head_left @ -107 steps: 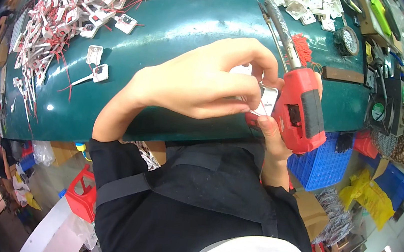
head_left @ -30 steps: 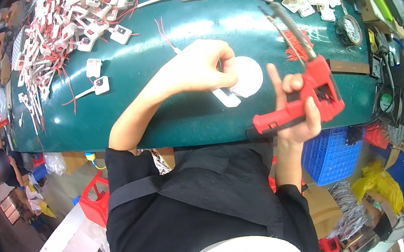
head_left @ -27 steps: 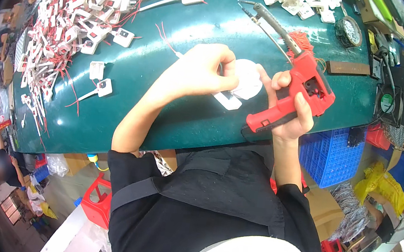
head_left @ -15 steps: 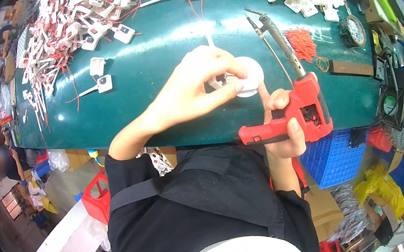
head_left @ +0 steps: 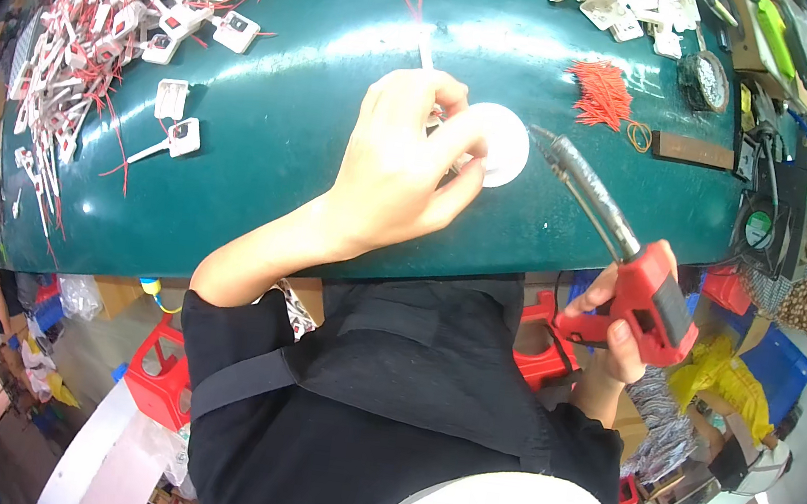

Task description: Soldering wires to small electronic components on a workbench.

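My left hand (head_left: 404,162) is closed over the table, thumb and forefinger pinched at the edge of a round white disc-shaped piece (head_left: 505,149). A small white part shows between the fingers, mostly hidden by them. From under the knuckles a thin white strip (head_left: 426,51) points away across the table. My right hand (head_left: 622,344) grips a red soldering gun (head_left: 653,308) by its handle, near the table's front edge. The gun's long metal barrel (head_left: 597,190) slants up to the left. Its tip is close to the disc's right edge, seemingly apart from it.
On the green table (head_left: 259,194), a large heap of white housings with red wires (head_left: 141,8) fills the left. Two lie apart, one a white housing (head_left: 184,136). At the back right are white parts (head_left: 615,6), red sleeves (head_left: 602,93), a solder coil (head_left: 704,79) and a brown bar (head_left: 693,150).
My right hand has drawn the soldering gun back toward me and to the right, lowering its tip beside the disc. The disc now faces up more fully in my left hand. The view has shifted slightly.
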The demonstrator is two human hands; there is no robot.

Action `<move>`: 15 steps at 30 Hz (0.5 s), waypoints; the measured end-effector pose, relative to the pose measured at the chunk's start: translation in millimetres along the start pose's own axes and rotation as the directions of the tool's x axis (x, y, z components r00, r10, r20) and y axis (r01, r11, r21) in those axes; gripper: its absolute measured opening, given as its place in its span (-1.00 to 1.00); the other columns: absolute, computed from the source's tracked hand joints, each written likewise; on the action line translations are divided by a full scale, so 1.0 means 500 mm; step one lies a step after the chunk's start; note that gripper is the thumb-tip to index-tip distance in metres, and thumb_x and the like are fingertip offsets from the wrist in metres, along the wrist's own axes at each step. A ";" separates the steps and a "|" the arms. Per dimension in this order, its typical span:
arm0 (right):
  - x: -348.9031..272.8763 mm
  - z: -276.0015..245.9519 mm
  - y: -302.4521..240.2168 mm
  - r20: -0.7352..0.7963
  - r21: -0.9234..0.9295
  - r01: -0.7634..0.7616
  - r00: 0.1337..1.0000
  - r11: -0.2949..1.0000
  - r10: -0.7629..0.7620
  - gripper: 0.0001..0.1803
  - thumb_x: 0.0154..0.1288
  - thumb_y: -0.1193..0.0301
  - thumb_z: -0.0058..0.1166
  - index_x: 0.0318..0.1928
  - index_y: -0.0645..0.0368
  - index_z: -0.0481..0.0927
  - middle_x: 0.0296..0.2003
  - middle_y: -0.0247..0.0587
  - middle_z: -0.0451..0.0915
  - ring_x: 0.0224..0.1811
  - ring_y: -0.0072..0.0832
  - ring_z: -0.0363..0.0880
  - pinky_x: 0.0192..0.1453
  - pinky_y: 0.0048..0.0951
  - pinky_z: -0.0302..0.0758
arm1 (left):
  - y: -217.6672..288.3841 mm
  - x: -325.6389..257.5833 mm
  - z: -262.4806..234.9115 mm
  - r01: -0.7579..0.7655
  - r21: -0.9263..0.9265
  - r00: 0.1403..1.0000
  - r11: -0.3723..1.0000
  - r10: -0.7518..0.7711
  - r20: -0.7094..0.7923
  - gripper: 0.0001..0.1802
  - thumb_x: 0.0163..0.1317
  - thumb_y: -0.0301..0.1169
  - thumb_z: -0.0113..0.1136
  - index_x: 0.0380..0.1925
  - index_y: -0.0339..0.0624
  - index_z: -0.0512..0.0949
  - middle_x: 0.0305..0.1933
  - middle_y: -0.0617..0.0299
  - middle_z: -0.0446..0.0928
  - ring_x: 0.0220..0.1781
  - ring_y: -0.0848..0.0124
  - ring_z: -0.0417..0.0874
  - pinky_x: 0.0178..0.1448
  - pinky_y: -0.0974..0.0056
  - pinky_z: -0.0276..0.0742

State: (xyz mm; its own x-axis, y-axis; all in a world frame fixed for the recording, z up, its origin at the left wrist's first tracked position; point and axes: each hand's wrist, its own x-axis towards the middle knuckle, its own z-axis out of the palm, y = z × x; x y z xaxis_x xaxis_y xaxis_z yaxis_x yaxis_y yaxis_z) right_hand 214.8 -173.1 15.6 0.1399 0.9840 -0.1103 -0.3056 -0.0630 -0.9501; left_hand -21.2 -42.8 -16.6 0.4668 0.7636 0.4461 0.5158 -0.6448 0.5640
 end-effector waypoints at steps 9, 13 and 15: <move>-0.015 0.001 -0.040 0.003 -0.232 -0.164 0.986 0.959 0.169 -0.11 -0.01 0.39 0.26 0.29 0.41 0.09 -0.34 -0.04 0.60 -0.45 -0.47 0.58 -0.32 -0.51 0.54 | -0.004 0.011 0.010 0.012 -0.065 1.000 0.998 -0.013 -0.021 -0.80 -0.31 -0.49 0.24 -0.67 -0.18 0.39 -0.25 0.14 0.42 -0.22 0.22 0.47 -0.10 0.21 0.38; -0.005 -0.002 -0.045 0.039 -0.297 -0.148 0.985 0.943 0.167 -0.16 -0.03 0.43 0.24 0.27 0.42 0.17 -0.33 -0.05 0.61 -0.39 -0.47 0.60 -0.24 -0.50 0.54 | -0.006 0.012 0.012 0.001 -0.082 1.000 0.997 -0.002 -0.012 -0.80 -0.30 -0.48 0.24 -0.67 -0.18 0.38 -0.25 0.17 0.43 -0.27 0.26 0.48 -0.13 0.22 0.37; 0.002 0.001 -0.047 0.051 -0.330 -0.125 0.987 0.936 0.150 -0.21 -0.05 0.49 0.21 0.24 0.43 0.22 -0.31 -0.07 0.62 -0.33 -0.47 0.61 -0.16 -0.50 0.53 | -0.008 0.013 0.014 -0.006 -0.089 1.000 0.996 0.005 -0.010 -0.80 -0.30 -0.48 0.24 -0.66 -0.18 0.38 -0.26 0.18 0.43 -0.29 0.28 0.48 -0.14 0.23 0.37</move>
State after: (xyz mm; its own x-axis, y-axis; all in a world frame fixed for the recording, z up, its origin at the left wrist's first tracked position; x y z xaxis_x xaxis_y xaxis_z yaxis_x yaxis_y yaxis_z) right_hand 221.5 -170.7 38.2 0.0444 0.9707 -0.2361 0.0075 -0.2367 -0.9716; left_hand -15.3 -35.7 -20.9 0.4621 0.7605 0.4561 0.4467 -0.6439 0.6212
